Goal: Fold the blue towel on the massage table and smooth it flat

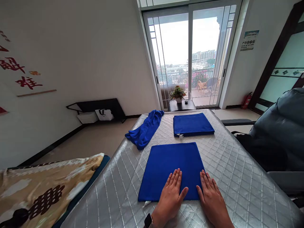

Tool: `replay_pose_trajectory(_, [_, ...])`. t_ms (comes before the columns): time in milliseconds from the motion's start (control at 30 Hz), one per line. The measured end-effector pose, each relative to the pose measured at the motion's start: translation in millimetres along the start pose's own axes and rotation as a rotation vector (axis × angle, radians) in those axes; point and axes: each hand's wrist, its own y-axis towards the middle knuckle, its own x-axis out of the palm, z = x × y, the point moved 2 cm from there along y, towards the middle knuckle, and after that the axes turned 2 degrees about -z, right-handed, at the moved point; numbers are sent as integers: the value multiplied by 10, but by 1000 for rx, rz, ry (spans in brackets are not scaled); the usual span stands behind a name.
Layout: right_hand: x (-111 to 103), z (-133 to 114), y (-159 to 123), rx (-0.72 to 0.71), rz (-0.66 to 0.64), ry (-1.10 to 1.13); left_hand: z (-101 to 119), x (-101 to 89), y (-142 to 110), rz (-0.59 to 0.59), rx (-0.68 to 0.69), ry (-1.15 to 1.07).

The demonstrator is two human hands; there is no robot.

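A flat blue cloth [169, 164] with straight edges lies on the silver quilted table cover [123, 180]. On its lower middle rests my left hand [171, 193], fingers stretched out and thumb apart; nothing is held. My right hand [211, 196] lies at the cloth's lower right edge, fingers extended, partly on the cloth and partly over the cover. Beyond it sits a neat stack of folded blue cloth [193, 124] with a white tag [181, 136] at its near edge. A crumpled blue cloth [146, 129] lies at the far left of the cover.
To the left is a patterned blanket [47, 190], below the table's level. A dark padded chair [280, 126] stands on the right. Beyond the far edge are a small table [181, 106] with a potted plant [178, 93] and sliding glass doors [190, 57].
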Motion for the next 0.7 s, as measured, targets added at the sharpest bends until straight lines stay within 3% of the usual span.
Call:
replay_pose_trajectory(233, [9,22,-17,-7,26,16,-702,-15,-592,76,-225,71])
replay_pose_trajectory(400, [36,57,-17,8,28,35,-1051,-33,-975,67,-317,68])
replay_pose_trajectory(567, [33,66,-14,6,40,19,-1168,27,-1116,139,-255,72])
replay_pose_trajectory(700, [31,99,-20,-40,135,29,-1105,-68,-1092,229,-227,70])
